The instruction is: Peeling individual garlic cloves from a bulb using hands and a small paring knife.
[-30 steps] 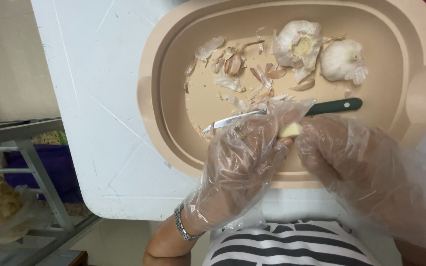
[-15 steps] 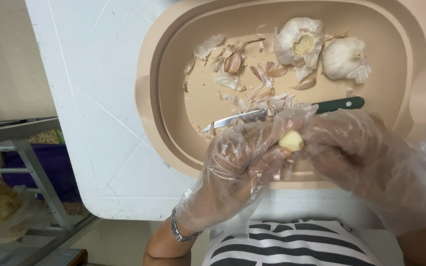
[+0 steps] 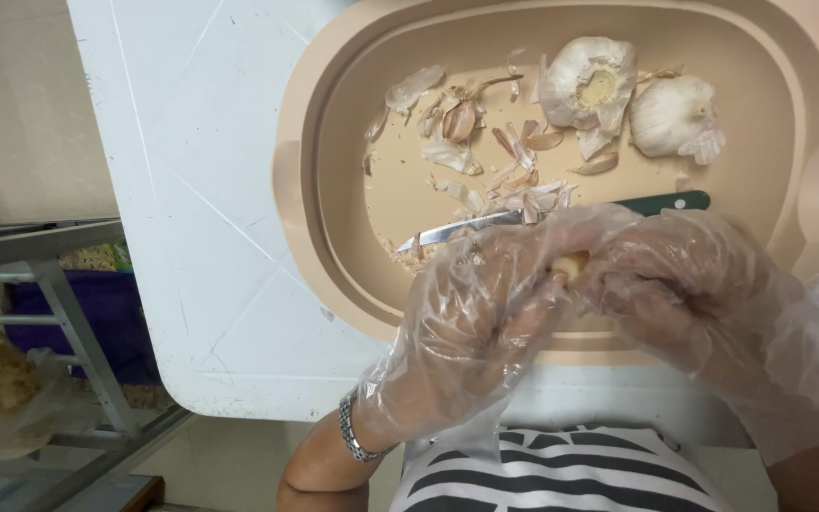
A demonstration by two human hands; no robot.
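Pale garlic clove (image 3: 569,265) btwn both hands

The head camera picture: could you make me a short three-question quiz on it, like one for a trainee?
1. True or false: the knife with the dark green handle lies inside the beige tub.
2. How many whole garlic bulbs lie in the tub? A) one B) two C) four
3. What do the left hand and the right hand, both in clear plastic gloves, hold between them?

Key
1. True: it lies on the tub floor beyond the hands.
2. B: two bulbs lie side by side at the far end, beside loose garlic skins.
3. A pale garlic clove, pinched between the fingers of both hands.
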